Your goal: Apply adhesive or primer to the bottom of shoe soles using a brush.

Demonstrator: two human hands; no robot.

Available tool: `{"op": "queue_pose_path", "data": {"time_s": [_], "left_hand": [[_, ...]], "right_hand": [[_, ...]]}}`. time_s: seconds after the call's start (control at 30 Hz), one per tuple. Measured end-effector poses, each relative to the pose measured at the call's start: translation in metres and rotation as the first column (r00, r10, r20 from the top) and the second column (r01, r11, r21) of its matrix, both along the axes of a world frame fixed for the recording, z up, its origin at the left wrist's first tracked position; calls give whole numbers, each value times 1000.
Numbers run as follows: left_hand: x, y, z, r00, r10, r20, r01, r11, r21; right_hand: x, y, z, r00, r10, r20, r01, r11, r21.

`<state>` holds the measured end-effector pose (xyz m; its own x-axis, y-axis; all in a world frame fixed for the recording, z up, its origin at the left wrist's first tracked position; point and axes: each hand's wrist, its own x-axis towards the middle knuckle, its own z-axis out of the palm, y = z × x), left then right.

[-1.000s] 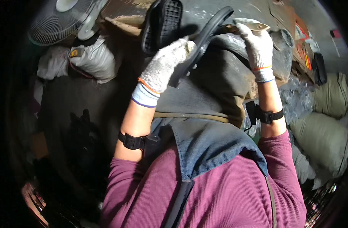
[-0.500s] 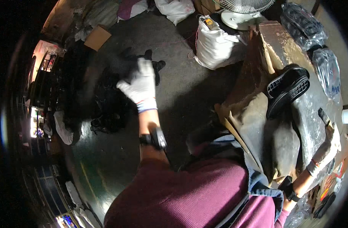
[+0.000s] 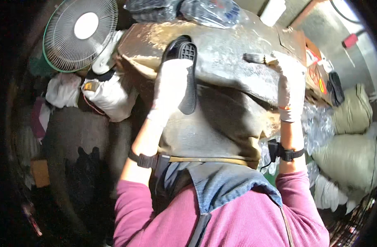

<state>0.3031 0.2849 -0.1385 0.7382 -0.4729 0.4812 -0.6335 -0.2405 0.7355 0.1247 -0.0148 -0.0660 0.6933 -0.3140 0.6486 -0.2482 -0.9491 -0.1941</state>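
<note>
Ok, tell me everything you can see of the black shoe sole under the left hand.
The black shoe sole is a long, narrow, rubbery-looking piece with a rounded upper end showing a grid tread. It lies lengthwise on the stained grey-brown work surface, pointing away from the person. The gloved left hand lies over its left side and hides that part; its right edge and lower end stay visible. The gloved right hand is apart from it, at the right, on a small dark tool.

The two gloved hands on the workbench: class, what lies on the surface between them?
In the head view, nothing stands between the left hand, gripping the black shoe sole, and the right hand. Only the grey, stained cloth cover of the bench lies there.
</note>
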Motion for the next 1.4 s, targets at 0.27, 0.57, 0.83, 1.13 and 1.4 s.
{"op": "queue_pose_path", "data": {"time_s": [0.27, 0.57, 0.83, 1.13, 1.4], "left_hand": [[30, -51, -11, 631, -507, 588, -120, 685, 719], [54, -57, 28, 564, -680, 469, -65, 529, 846], [68, -61, 66, 760, -436, 482, 110, 817, 566], [64, -82, 38, 863, -123, -489, 109, 992, -58], [29, -119, 3, -234, -806, -544, -90, 575, -813]], "right_hand": [[-49, -104, -13, 928, -10, 373, -122, 937, 329], [-19, -201, -42, 982, -184, -43, 184, 983, 4], [-18, -264, -96, 998, 14, -68, 4, 966, 257], [-29, -240, -93, 839, -232, 492, -241, 653, 718], [-23, -207, -81, 802, -170, 573, -139, 880, 455]]}}
